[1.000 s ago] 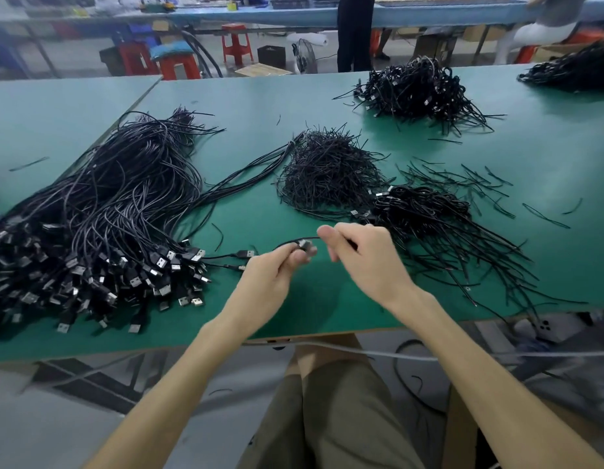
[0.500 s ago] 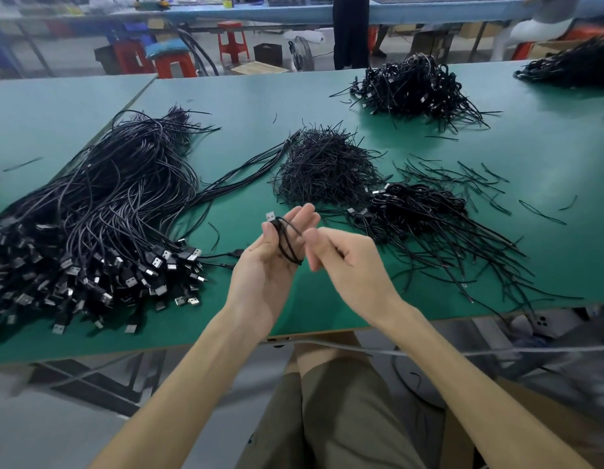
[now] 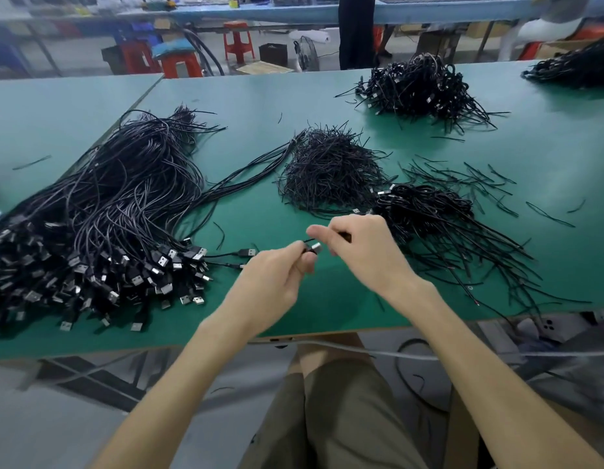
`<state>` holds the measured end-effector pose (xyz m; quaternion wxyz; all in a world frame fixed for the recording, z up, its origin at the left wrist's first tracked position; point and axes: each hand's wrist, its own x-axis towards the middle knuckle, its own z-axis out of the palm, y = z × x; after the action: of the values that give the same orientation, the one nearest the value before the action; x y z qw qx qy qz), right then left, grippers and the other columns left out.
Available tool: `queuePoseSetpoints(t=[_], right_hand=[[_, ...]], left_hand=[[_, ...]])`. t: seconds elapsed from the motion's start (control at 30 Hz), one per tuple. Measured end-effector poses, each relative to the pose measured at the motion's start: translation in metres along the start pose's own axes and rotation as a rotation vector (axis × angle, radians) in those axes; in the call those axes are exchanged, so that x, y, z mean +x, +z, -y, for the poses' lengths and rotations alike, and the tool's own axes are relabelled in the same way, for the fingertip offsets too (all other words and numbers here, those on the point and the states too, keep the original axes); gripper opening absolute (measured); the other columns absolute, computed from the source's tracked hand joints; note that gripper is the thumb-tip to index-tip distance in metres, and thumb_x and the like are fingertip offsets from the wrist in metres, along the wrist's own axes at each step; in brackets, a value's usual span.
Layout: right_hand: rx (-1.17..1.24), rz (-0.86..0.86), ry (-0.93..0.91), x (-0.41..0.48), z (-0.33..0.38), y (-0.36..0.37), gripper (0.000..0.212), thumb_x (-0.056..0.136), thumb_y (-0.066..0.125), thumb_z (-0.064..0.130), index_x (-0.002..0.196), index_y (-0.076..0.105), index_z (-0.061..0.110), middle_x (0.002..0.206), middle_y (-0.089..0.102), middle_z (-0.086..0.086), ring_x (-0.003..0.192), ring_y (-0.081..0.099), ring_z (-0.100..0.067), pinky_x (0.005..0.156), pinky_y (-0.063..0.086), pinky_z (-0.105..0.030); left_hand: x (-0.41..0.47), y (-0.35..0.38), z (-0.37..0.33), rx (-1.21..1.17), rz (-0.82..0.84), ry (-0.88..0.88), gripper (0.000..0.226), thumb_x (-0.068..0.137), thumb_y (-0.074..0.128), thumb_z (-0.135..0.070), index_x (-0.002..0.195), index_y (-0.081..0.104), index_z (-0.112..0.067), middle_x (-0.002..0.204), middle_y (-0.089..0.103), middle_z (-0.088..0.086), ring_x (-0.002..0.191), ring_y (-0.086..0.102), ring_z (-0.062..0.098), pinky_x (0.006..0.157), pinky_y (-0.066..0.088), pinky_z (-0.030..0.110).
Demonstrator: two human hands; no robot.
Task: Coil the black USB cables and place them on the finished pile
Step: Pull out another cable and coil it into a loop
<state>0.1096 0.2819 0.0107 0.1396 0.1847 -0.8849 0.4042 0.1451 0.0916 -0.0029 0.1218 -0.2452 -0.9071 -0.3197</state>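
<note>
Holding one USB cable (image 3: 315,248) up over the near edge of the green table (image 3: 327,103), both hands are working close together. The L hand (image 3: 280,280) is pinching the cable just behind its silver plug, thumb & fingers curled round it. Can't tell whether any coil is hiding inside the fist. The R hand (image 3: 364,255) is pinching the thin black lead right beside the plug, fingers curled, blurred.

Around them, the big uncoiled bundle (image 3: 107,211) is lying to the L w/ plugs fanning toward the near edge. Two stray plugs (image 3: 248,252) are reaching almost to the L hand. The twist-tie heap (image 3: 327,174) is sitting behind the hands, centre. The finished pile (image 3: 425,211) is lying just R of & behind the R hand, tails trailing toward the table edge; the R hand is covering its near-L corner. Some loose ties (image 3: 480,184) are lying scattered beyond it. A far heap (image 3: 419,86) is sitting centre-R at the back, and an edge heap (image 3: 578,69) far R. Past the table, red stools (image 3: 239,42), a fan (image 3: 307,57) & a standing person (image 3: 356,28) are showing.
</note>
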Motion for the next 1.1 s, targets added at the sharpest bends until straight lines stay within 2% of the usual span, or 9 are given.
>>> queuePoseSetpoints(t=[0.13,0.27,0.43,0.57,0.67,0.8,0.9,0.97,1.1], right_hand=[[0.222,-0.021,-0.009,-0.01,0.026,0.016,0.05,0.106,0.05,0.039,0.061,0.056,0.018,0.054,0.053,0.005,0.053,0.049,-0.009,0.059,0.039,-0.029],[0.255,0.004,-0.03,-0.026,0.03,0.027,0.041,0.106,0.052,0.028,0.071,0.059,0.009,0.055,0.041,0.007,0.051,0.036,-0.01,0.053,0.029,-0.024],[0.105,0.027,-0.041,-0.031,0.034,0.038,0.032,0.106,0.052,0.022,0.082,0.063,0.003,0.067,0.043,0.018,0.068,0.035,-0.009,0.068,0.027,-0.028],[0.021,-0.019,-0.074,-0.03,0.034,0.036,0.033,0.105,0.054,0.025,0.079,0.064,0.007,0.076,0.063,0.006,0.073,0.047,-0.019,0.077,0.039,-0.038],[-0.022,-0.021,-0.043,-0.031,0.03,0.036,0.037,0.104,0.055,0.03,0.074,0.062,0.009,0.072,0.062,0.005,0.073,0.047,-0.019,0.077,0.038,-0.036],[-0.028,0.052,0.047,-0.035,0.025,0.037,0.036,0.101,0.058,0.037,0.079,0.063,0.009,0.071,0.053,0.007,0.076,0.047,-0.017,0.073,0.036,-0.033],[0.017,0.109,0.118,-0.033,0.028,0.036,0.029,0.099,0.059,0.043,0.105,0.061,0.014,0.082,0.057,0.001,0.077,0.05,-0.016,0.072,0.042,-0.034],[0.101,0.128,0.132,-0.03,0.031,0.034,0.033,0.099,0.063,0.034,0.126,0.056,0.018,0.094,0.062,0.001,0.079,0.052,-0.01,0.077,0.045,-0.031],[0.259,0.122,0.125,-0.025,0.036,0.031,0.055,0.092,0.069,0.006,0.142,0.052,0.018,0.13,0.063,0.0,0.116,0.057,-0.01,0.103,0.042,-0.018]], left_hand=[[0.002,0.012,-0.001,-0.448,-0.357,-0.21,0.025,0.108,0.047,-0.014,0.099,0.071,-0.016,0.087,0.074,-0.024,0.081,0.067,-0.004,0.076,0.049,0.014],[0.006,0.02,-0.016,-1.252,-0.322,-0.434,0.041,0.109,0.041,-0.029,0.124,0.063,0.002,0.123,0.073,0.011,0.12,0.067,0.024,0.103,0.052,0.037],[0.018,0.008,-0.019,-1.648,-0.333,-0.637,0.048,0.112,0.027,-0.033,0.137,0.053,-0.002,0.124,0.073,0.002,0.118,0.068,0.016,0.11,0.038,0.036],[0.019,0.002,-0.021,-1.699,-0.347,-0.67,0.04,0.111,0.03,-0.034,0.118,0.06,-0.008,0.1,0.073,0.0,0.095,0.072,0.018,0.08,0.042,0.03],[0.019,-0.002,-0.022,-1.747,-0.357,-0.632,0.031,0.111,0.034,-0.03,0.112,0.057,-0.009,0.076,0.056,-0.005,0.072,0.058,0.015,0.074,0.043,0.028],[0.019,0.001,-0.019,-1.723,-0.366,-0.582,0.02,0.11,0.036,-0.015,0.103,0.054,-0.009,0.069,0.04,-0.007,0.057,0.035,0.009,0.066,0.037,0.024],[0.019,0.003,-0.014,-1.668,-0.352,-0.551,0.018,0.107,0.041,-0.02,0.098,0.056,-0.013,0.066,0.041,-0.007,0.054,0.036,0.009,0.065,0.035,0.023],[0.018,0.008,-0.012,-1.651,-0.319,-0.528,0.019,0.106,0.042,-0.022,0.097,0.057,-0.014,0.067,0.046,-0.007,0.057,0.043,0.009,0.07,0.042,0.024],[0.014,0.017,-0.013,-1.612,-0.187,-0.424,0.031,0.099,0.046,-0.027,0.081,0.067,-0.013,0.075,0.062,0.001,0.073,0.064,0.014,0.077,0.057,0.027]])
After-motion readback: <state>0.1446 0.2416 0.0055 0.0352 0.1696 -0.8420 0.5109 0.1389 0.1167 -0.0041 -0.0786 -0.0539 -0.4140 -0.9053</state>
